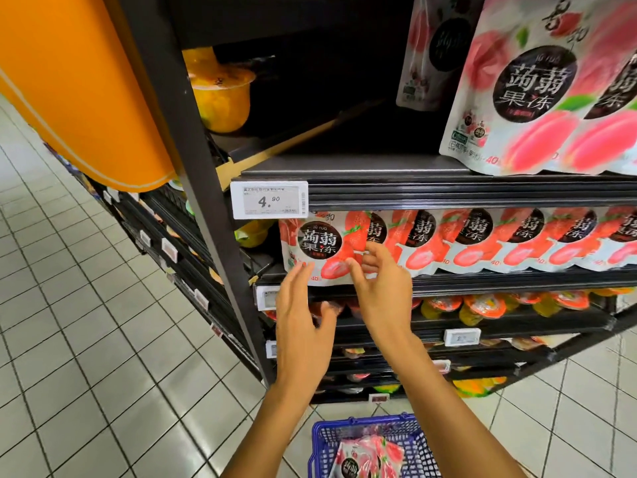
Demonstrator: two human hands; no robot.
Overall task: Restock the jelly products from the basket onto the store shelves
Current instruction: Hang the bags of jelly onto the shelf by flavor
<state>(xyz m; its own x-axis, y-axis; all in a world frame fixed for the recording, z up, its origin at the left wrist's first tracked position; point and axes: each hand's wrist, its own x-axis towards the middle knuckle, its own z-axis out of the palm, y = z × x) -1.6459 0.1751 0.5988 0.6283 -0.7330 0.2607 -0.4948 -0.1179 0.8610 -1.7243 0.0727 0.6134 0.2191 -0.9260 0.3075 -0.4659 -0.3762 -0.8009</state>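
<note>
At the left end of the middle shelf (482, 282), a strawberry jelly pouch (319, 248) stands upright at the front edge, first in a row of matching pouches (499, 236) running toward the right end. My right hand (381, 288) is at this pouch's lower right corner; its fingertips (355, 263) touch the pouch face, fingers curled and spread, not clamped on it. My left hand (303, 326) is just below the pouch's lower left corner, fingers straight and apart, holding nothing; whether its fingertips touch the pouch I cannot tell.

One shelf up, peach jelly pouches (537, 91) stand at the right end, with the left part of that shelf bare. A price tag (269, 200) reading 4.90 is clipped to that shelf's front edge at its left corner. Jelly cups (482, 305) fill the shelf below my hands.

On the tiled floor (103, 339) at the shelf's foot, a blue basket (410, 439) holds more pink jelly pouches (368, 457).
</note>
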